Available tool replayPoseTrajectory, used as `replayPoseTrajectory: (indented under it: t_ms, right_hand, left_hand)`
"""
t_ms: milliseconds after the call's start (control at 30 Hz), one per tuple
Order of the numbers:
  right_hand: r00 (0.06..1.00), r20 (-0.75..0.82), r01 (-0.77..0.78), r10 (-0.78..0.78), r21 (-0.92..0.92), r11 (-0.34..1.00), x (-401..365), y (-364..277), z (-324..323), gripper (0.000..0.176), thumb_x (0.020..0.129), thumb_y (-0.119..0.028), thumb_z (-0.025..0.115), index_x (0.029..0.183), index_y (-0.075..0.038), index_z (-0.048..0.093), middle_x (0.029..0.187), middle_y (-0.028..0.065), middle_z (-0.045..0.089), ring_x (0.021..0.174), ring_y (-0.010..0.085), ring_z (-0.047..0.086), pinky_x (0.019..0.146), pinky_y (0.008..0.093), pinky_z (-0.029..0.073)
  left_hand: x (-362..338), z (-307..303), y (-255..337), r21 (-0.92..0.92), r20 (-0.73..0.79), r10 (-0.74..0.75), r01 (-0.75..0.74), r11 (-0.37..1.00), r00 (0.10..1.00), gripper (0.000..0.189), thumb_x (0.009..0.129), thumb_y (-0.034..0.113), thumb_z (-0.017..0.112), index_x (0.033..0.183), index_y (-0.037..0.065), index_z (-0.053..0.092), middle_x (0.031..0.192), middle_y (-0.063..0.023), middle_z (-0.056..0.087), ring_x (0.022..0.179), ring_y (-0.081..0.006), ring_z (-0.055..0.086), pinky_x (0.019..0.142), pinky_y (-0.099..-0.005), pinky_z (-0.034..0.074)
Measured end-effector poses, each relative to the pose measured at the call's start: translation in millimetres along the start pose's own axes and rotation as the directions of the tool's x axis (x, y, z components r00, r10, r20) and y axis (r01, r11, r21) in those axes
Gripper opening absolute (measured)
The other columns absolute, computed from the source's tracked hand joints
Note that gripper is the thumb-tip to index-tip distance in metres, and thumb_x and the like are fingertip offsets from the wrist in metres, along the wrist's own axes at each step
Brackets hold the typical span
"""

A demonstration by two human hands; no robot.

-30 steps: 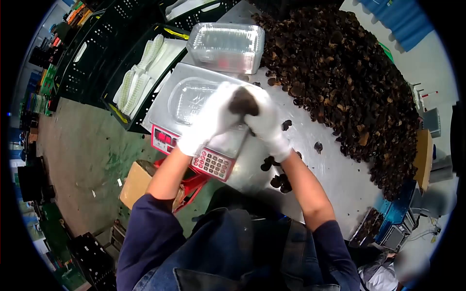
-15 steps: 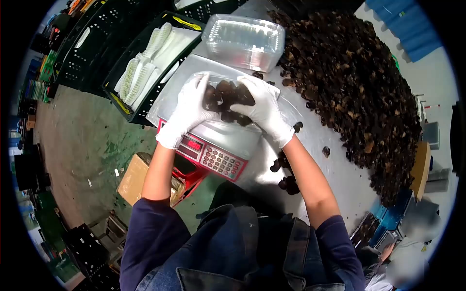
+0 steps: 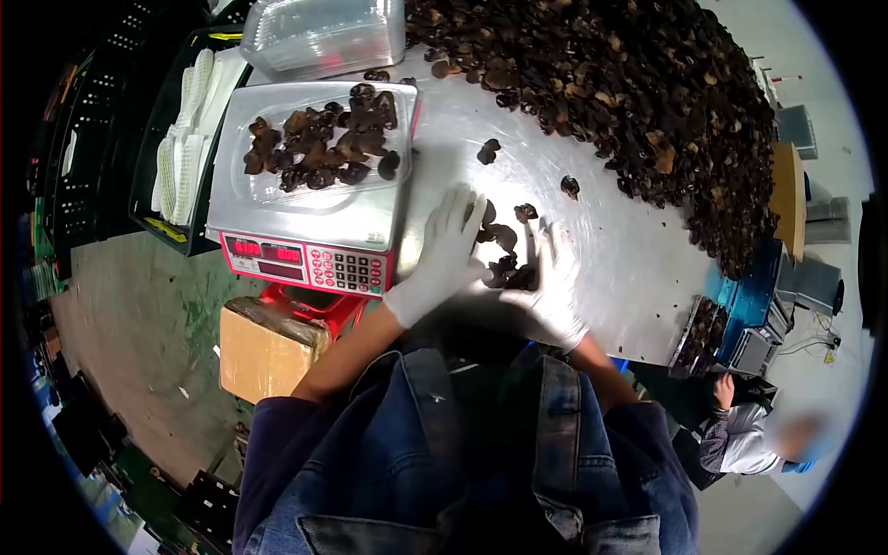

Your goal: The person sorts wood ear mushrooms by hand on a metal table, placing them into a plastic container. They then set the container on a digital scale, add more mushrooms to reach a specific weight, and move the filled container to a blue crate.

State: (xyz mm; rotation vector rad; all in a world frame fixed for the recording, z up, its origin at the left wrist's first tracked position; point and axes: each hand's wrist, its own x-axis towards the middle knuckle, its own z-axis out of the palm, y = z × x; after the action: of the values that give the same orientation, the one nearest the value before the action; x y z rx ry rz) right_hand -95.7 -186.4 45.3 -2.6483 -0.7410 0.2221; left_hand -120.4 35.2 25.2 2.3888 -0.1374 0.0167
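Note:
Both hands wear white gloves and rest low over the metal table. My left hand lies to the left of a few loose dark wood ear mushrooms, fingers stretched out. On the other side of them, my right hand has its fingers extended and thumb apart. The hands flank these pieces; whether they touch them is hard to tell. To the left stands a red-and-silver digital scale with lit red digits. A clear plastic tray on its pan holds many more wood ear pieces.
A large wood ear heap covers the table's far right. Stacked clear trays stand behind the scale. A dark crate with white packing material is at left. A cardboard box sits below the scale. Another person is at lower right.
Both hands have left the wood ears over the scale and moved right and down to the loose pieces on the table. The view has shifted right, and the mushrooms now lie in the tray.

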Motion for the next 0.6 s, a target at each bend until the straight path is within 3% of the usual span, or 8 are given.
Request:
replayPoseTrajectory:
  t_ms: [67, 133, 200, 333, 433, 500, 533, 600]
  right_hand:
    - [0.998, 0.063, 0.008, -0.009, 0.018, 1.000, -21.1, 0.8, 33.0, 0.126, 0.047, -0.054, 0.089, 0.148, -0.003, 0.032, 0.154, 0.0309, 0.022, 0.141, 0.0507, 0.021, 0.113, 0.0584, 0.020]
    - [0.993, -0.110, -0.044, 0.038, -0.055, 0.998, -14.0, 0.0, 64.6, 0.118, 0.057, -0.065, 0.081, 0.148, -0.005, 0.035, 0.153, 0.0297, 0.025, 0.140, 0.0494, 0.026, 0.113, 0.0617, 0.021]
    - [0.986, -0.145, -0.075, 0.077, 0.020, 0.997, 17.3, -7.7, 44.5, 0.117, 0.056, -0.049, 0.088, 0.147, -0.001, 0.032, 0.151, 0.0327, 0.026, 0.139, 0.0512, 0.025, 0.114, 0.0588, 0.021]
    - [0.998, -0.027, -0.059, 0.059, 0.003, 0.998, 59.2, -1.0, 33.6, 0.114, 0.055, -0.047, 0.089, 0.147, -0.006, 0.034, 0.151, 0.0268, 0.030, 0.142, 0.0441, 0.025, 0.116, 0.0585, 0.017]
    - [0.997, -0.073, 0.037, -0.037, 0.008, 0.999, 52.3, 1.2, 46.1, 0.102, 0.063, -0.042, 0.085, 0.146, -0.007, 0.038, 0.149, 0.0221, 0.035, 0.140, 0.0423, 0.029, 0.114, 0.0555, 0.024]
    - [0.991, -0.116, 0.078, -0.066, 0.101, 0.992, 40.1, -2.7, 49.6, 0.086, 0.067, -0.032, 0.082, 0.142, -0.007, 0.045, 0.144, 0.0180, 0.042, 0.135, 0.0390, 0.036, 0.110, 0.0500, 0.032]
    - [0.971, -0.222, 0.103, -0.088, 0.059, 0.993, 34.2, -4.1, 57.5, 0.076, 0.063, -0.015, 0.080, 0.133, -0.004, 0.053, 0.138, 0.0187, 0.047, 0.126, 0.0390, 0.045, 0.106, 0.0456, 0.038]
    - [0.973, -0.222, 0.092, -0.057, 0.151, 0.984, 36.5, -4.0, 60.9, 0.068, 0.062, -0.006, 0.074, 0.128, -0.003, 0.056, 0.132, 0.0179, 0.051, 0.121, 0.0379, 0.048, 0.102, 0.0440, 0.041]
  left_hand:
    - [11.5, 23.3, -7.7, 0.094, 0.007, -0.002, 0.001, 0.996, 1.000, 0.087, 0.076, 0.024, 0.076, 0.148, 0.001, 0.032, 0.152, -0.0250, 0.027, 0.143, -0.0445, 0.024, 0.114, -0.0534, 0.024]
    - [26.9, 38.2, -11.5, 0.074, -0.127, 0.030, -0.021, 0.997, 0.991, 0.089, 0.079, 0.033, 0.075, 0.149, 0.002, 0.031, 0.153, -0.0259, 0.024, 0.142, -0.0478, 0.021, 0.113, -0.0583, 0.020]
    - [52.5, 48.4, -16.6, 0.111, -0.137, 0.006, 0.009, 0.994, 0.991, 0.086, 0.081, 0.038, 0.072, 0.149, 0.004, 0.032, 0.154, -0.0259, 0.023, 0.142, -0.0490, 0.020, 0.113, -0.0580, 0.021]
    - [99.0, 53.8, -27.2, 0.222, -0.302, 0.056, 0.014, 0.975, 0.952, 0.076, 0.081, 0.029, 0.072, 0.147, 0.009, 0.039, 0.153, -0.0237, 0.027, 0.143, -0.0436, 0.023, 0.111, -0.0541, 0.027]
    - [89.2, 44.5, -29.9, 0.119, -0.075, 0.093, -0.084, 0.989, 0.993, 0.039, 0.088, 0.020, 0.061, 0.123, 0.004, 0.059, 0.130, -0.0147, 0.052, 0.125, -0.0400, 0.043, 0.102, -0.0493, 0.038]
    - [58.5, 49.6, -31.7, 0.105, -0.048, 0.104, -0.099, 0.990, 0.993, 0.039, 0.086, 0.018, 0.061, 0.123, 0.005, 0.059, 0.125, -0.0162, 0.054, 0.120, -0.0394, 0.047, 0.100, -0.0485, 0.040]
    - [37.9, 61.8, -26.9, 0.095, -0.220, 0.082, -0.062, 0.994, 0.972, 0.041, 0.082, 0.015, 0.061, 0.122, 0.005, 0.060, 0.124, -0.0177, 0.055, 0.120, -0.0383, 0.048, 0.100, -0.0488, 0.041]
    - [21.7, 66.9, -21.8, 0.082, -0.255, 0.104, -0.086, 0.993, 0.961, 0.044, 0.078, 0.013, 0.061, 0.121, 0.002, 0.060, 0.124, -0.0183, 0.055, 0.121, -0.0376, 0.049, 0.101, -0.0485, 0.042]
